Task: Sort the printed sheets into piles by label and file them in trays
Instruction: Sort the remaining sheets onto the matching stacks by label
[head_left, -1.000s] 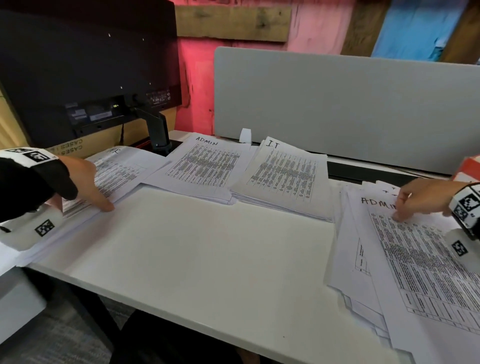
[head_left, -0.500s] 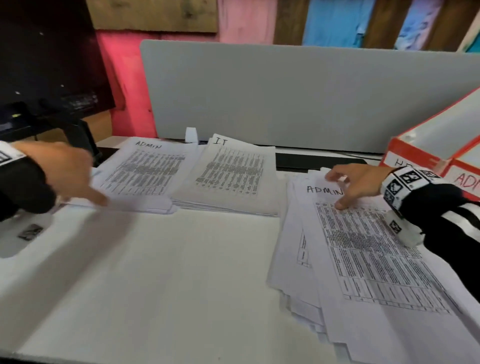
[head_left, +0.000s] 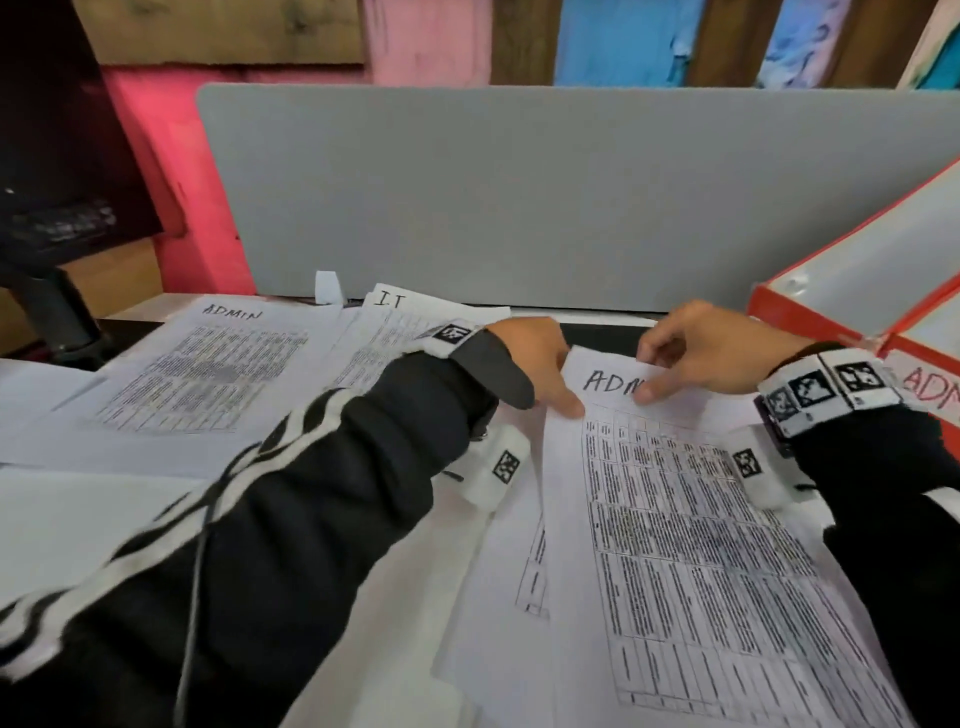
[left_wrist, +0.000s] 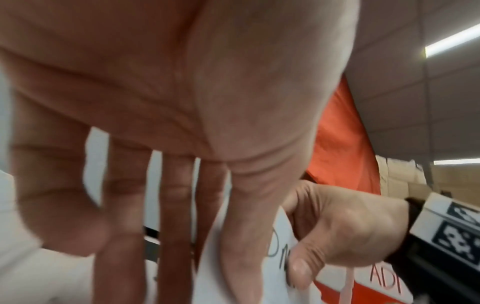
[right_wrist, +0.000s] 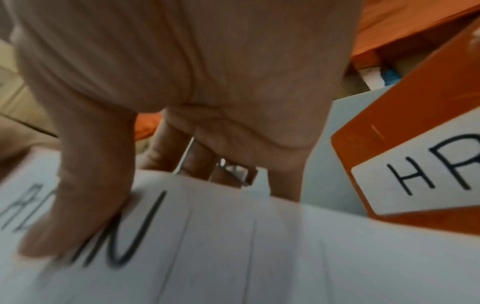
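On top of the loose pile at the right lies the white printed sheet headed ADMIN (head_left: 691, 525), long axis running away from the person. Right hand (head_left: 711, 353) pinches its far edge, covering the last letters; left hand (head_left: 535, 364) pinches the left corner. White desk (head_left: 93, 525), grey partition (head_left: 519, 197) behind.

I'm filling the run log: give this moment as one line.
stage: picking top sheet | right hand: pinches white printed sheet marked ADMIN | left hand: thumb on its left edge | next: likely ADMIN pile
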